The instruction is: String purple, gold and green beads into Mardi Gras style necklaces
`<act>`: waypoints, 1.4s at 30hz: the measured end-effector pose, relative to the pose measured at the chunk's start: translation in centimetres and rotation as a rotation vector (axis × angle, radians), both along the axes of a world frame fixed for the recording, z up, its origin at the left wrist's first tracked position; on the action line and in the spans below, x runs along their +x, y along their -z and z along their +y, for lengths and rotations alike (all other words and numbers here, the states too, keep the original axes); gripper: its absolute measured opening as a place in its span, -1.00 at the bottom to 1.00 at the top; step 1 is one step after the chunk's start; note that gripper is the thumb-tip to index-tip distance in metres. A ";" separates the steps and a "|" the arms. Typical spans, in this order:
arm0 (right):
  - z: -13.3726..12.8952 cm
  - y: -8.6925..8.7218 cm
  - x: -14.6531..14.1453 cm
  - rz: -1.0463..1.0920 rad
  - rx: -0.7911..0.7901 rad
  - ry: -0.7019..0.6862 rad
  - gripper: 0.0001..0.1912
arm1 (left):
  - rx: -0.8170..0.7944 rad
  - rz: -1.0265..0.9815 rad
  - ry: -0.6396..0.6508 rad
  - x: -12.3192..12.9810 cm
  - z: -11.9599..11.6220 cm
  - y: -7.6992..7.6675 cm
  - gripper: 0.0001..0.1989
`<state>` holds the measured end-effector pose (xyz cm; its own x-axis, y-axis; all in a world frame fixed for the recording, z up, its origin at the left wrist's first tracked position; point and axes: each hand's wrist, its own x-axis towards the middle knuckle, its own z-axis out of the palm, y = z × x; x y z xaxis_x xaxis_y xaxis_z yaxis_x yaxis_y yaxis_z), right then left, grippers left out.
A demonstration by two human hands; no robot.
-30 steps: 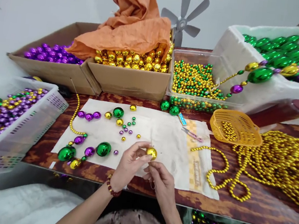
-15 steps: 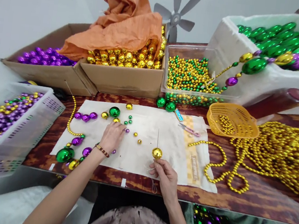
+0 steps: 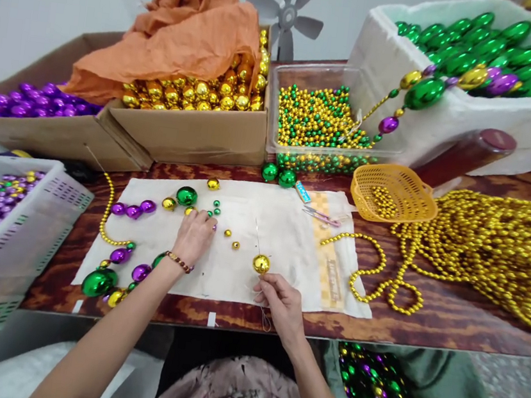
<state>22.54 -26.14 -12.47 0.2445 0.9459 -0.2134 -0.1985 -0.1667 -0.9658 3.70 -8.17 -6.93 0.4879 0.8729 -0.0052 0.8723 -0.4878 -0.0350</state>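
My left hand (image 3: 194, 237), fingers bent down and drawn together, is on the white cloth (image 3: 235, 286) with a small purple bead (image 3: 214, 226) at its fingertips. My right hand (image 3: 284, 304) pinches the lower end of a thin upright needle (image 3: 257, 233). A shiny gold bead (image 3: 261, 263) is threaded on that needle just above the fingers, and loose thread (image 3: 266, 318) hangs below. Between the hands lie two small gold beads (image 3: 235, 245). Beyond my left hand are a large green bead (image 3: 187, 196), purple beads (image 3: 133, 211) and small green beads (image 3: 216, 211).
A partly strung strand (image 3: 99, 282) lies at left. Boxes of purple and gold beads (image 3: 201, 91), a clear bin (image 3: 320, 147) and a foam box (image 3: 383, 65) line the back. Scissors (image 3: 321, 216), an orange basket (image 3: 394, 195) and gold bead strings (image 3: 491, 252) are at right.
The view has shifted, so the scene sits further left. My left hand has moved right across the cloth to the small purple bead. My right hand still holds the needle with the gold bead.
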 end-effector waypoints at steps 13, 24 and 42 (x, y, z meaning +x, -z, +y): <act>0.1 -0.3 0.0 -0.023 -0.009 -0.014 -0.70 | -0.181 -0.646 -0.092 -0.4 -0.7 -0.1 -0.79; -0.1 -0.1 -0.1 -0.043 0.006 -0.025 -0.66 | -0.297 -0.797 -0.121 -0.2 -0.3 0.9 -0.77; -0.1 -0.3 0.0 -0.105 0.010 -0.039 -0.69 | 0.047 -0.120 -0.104 1.7 1.9 -0.2 -0.76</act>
<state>22.54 -26.19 -12.22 0.2275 0.9572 -0.1789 -0.0900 -0.1622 -0.9826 5.40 -6.27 -6.75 0.3898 0.9165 0.0895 0.9171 -0.3952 0.0520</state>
